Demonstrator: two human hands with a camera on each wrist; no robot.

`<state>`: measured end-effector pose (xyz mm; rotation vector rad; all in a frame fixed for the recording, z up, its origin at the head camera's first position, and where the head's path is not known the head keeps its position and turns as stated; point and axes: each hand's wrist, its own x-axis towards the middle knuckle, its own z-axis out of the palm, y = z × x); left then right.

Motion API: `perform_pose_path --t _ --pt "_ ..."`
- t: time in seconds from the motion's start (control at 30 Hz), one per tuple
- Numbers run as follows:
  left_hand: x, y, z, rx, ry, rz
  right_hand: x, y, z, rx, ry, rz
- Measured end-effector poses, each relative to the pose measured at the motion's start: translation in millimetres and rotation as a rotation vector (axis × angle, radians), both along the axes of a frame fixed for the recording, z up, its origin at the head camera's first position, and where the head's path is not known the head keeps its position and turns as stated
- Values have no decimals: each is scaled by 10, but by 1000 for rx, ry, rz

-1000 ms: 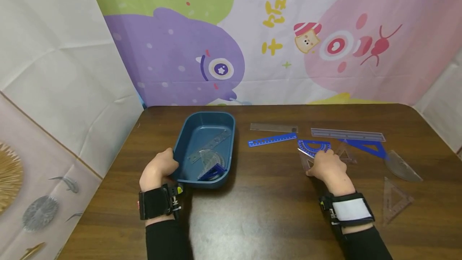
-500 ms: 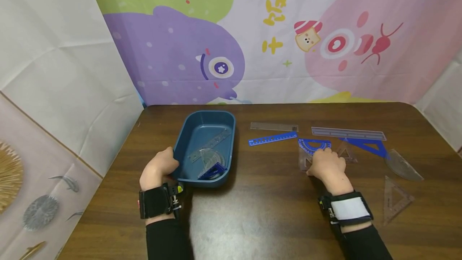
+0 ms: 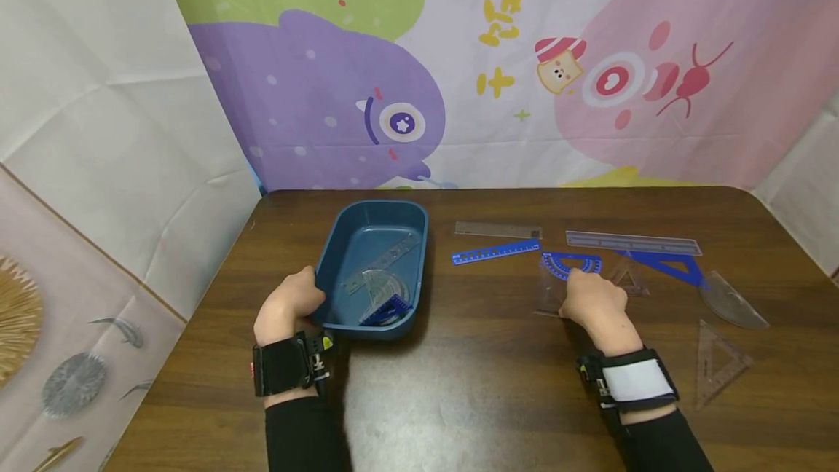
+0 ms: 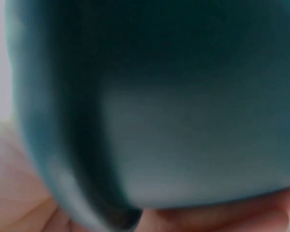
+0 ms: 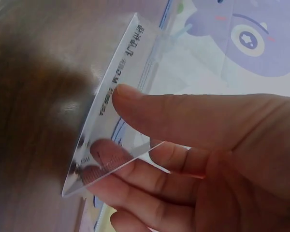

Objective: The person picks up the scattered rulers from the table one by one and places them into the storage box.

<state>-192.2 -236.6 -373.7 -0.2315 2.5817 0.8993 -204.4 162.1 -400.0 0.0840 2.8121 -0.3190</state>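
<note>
My left hand point(image 3: 290, 304) grips the near left side of a blue plastic box point(image 3: 328, 268). In the left wrist view the box wall point(image 4: 198, 145) fills most of the picture, with fingers curled beneath it. My right hand point(image 3: 595, 304) pinches a clear set square point(image 5: 130, 63) between thumb and fingertips; its printed edge faces the right wrist camera. From the head, that set square point(image 3: 549, 296) shows faintly left of the hand. Just beyond the fingers lies a blue protractor point(image 3: 570, 262), partly covered. Inside the box are a clear ruler point(image 3: 393, 253), a clear protractor point(image 3: 383, 286) and a blue piece point(image 3: 392, 309).
Left of the blue protractor lie a clear ruler point(image 3: 498, 230) and a blue ruler point(image 3: 494, 252). To the right are a long clear ruler point(image 3: 632, 242), a blue set square point(image 3: 684, 268), a clear protractor point(image 3: 730, 301) and clear set squares, one small point(image 3: 629, 284), one larger point(image 3: 704, 366).
The clear set square has turned under my right hand, its lower edge now reaching further left. My right fingers have drawn in around it. The left hand and box stay put.
</note>
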Motion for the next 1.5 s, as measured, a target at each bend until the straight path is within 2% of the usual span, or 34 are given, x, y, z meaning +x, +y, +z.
perform_pose_path --t 0.27,0.63,0.9,1.1,1.33,1.5 --pt "-6 -6 13 -15 6 -24 32 -45 48 -54 82 33" --pt "-6 0 5 18 -5 7 129 -209 181 -145 373 109" --pt "-5 -2 18 11 -3 -4 185 -424 195 -174 554 201" --pt "-1 2 1 15 -2 7 254 -623 209 -201 608 257" --pt "-9 0 -11 42 -11 24 331 -919 262 -206 718 329" --pt "-3 -2 -11 64 -20 29 379 -1167 318 -177 721 412"
